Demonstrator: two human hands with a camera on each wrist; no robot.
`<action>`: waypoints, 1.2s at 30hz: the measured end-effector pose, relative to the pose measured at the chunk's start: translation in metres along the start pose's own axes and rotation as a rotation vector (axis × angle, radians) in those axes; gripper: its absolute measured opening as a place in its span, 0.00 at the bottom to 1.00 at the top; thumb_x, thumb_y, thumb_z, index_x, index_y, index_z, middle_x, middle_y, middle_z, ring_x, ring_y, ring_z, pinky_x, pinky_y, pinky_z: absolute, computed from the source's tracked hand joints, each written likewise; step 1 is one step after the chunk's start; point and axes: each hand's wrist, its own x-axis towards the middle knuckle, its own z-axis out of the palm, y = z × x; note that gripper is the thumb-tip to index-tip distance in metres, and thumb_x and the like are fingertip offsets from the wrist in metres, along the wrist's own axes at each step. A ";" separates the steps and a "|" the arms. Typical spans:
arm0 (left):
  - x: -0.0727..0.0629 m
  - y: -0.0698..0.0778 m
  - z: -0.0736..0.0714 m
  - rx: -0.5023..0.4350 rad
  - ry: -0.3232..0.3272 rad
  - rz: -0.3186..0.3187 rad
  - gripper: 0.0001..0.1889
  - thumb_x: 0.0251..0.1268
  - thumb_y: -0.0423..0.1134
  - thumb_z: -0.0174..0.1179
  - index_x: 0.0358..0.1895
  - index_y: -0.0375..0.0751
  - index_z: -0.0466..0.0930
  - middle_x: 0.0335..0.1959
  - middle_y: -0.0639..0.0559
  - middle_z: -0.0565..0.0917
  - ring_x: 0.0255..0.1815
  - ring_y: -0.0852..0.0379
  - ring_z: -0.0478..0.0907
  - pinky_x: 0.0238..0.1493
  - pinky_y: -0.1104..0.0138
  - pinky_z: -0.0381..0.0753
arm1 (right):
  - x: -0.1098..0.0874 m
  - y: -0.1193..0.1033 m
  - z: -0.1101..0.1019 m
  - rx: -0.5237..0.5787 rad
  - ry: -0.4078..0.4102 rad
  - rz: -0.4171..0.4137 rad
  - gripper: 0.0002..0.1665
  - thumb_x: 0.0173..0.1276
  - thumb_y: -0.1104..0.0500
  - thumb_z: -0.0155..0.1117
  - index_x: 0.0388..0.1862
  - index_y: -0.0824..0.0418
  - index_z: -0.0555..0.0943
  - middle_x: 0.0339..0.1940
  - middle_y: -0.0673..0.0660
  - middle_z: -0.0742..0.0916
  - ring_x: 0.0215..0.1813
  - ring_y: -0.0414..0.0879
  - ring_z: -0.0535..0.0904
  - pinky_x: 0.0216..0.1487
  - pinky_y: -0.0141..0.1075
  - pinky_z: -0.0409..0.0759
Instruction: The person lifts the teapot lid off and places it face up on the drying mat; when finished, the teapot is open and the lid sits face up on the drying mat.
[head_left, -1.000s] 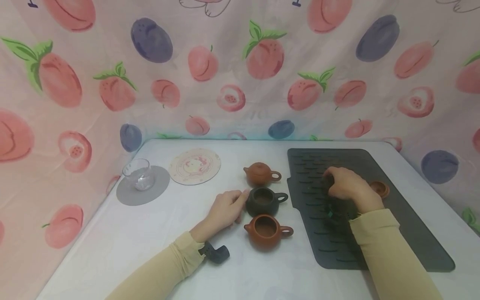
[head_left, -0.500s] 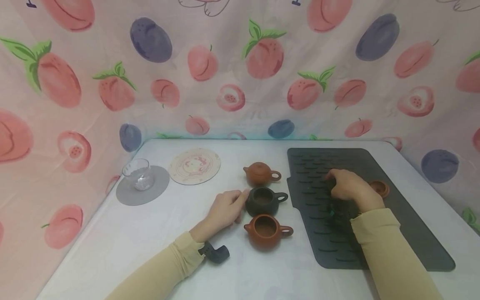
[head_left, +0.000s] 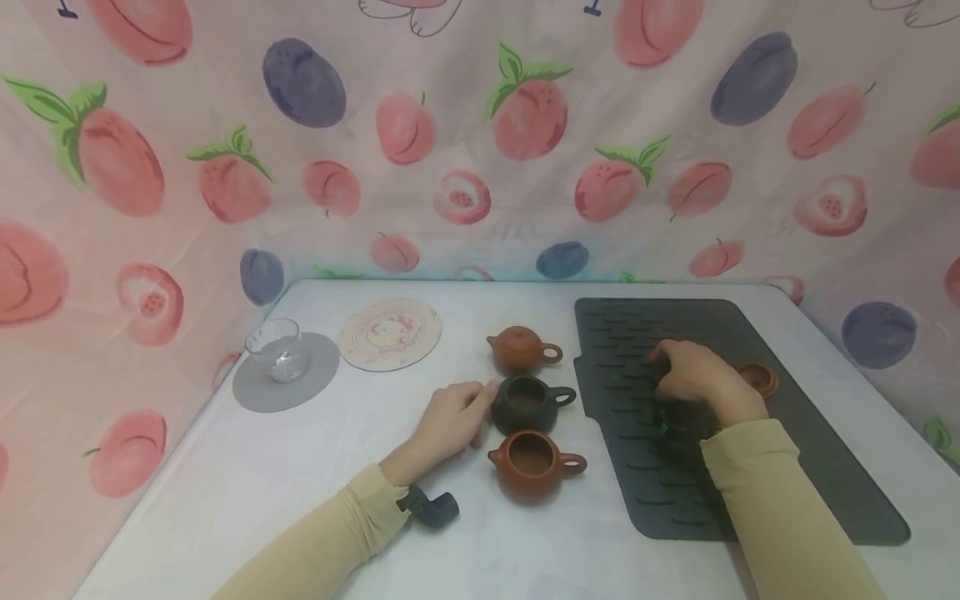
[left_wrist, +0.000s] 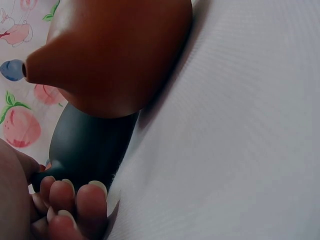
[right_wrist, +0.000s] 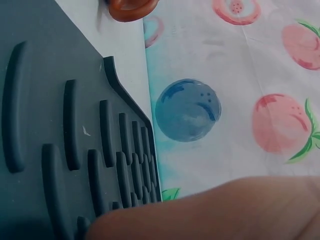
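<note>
Three small teapots stand in a column on the white table. A lidded reddish-brown teapot [head_left: 517,348] is at the back. A lidless black teapot [head_left: 527,406] is in the middle, and a lidless brown teapot [head_left: 529,465] nearest. My left hand [head_left: 448,417] pinches the black teapot's spout [left_wrist: 42,179] between thumb and curled fingers [left_wrist: 61,195]. Over the dark ridged mat [head_left: 637,500], my right hand [head_left: 699,375] reaches down with bent fingers, their tips over a dark patch; I cannot tell whether they hold something. A brown lid [head_left: 757,380] lies on the mat, partly behind that hand.
At the left, a clear glass cup [head_left: 283,354] stands on a grey round mat [head_left: 255,396]. Beside it lies a patterned round coaster [head_left: 390,333]. A fruit-print cloth [head_left: 461,125] hangs behind the table and along both sides.
My right hand has shifted very slightly to the right over the mat. The left hand stays at the black teapot's spout, and the teapots have not moved.
</note>
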 end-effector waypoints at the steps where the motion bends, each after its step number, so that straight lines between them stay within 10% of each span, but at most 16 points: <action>1: 0.000 0.000 0.000 0.000 0.000 0.000 0.28 0.81 0.61 0.45 0.25 0.47 0.74 0.10 0.55 0.77 0.09 0.55 0.72 0.12 0.64 0.71 | 0.000 0.000 0.000 0.002 0.002 -0.002 0.34 0.53 0.65 0.72 0.59 0.75 0.75 0.56 0.78 0.80 0.54 0.70 0.77 0.52 0.64 0.75; 36: 0.000 0.001 -0.002 -0.001 0.003 0.000 0.28 0.81 0.61 0.45 0.25 0.46 0.75 0.11 0.54 0.77 0.10 0.55 0.72 0.12 0.64 0.71 | -0.001 0.000 -0.001 0.001 0.041 -0.048 0.31 0.59 0.61 0.72 0.58 0.74 0.77 0.58 0.76 0.80 0.60 0.73 0.76 0.56 0.66 0.73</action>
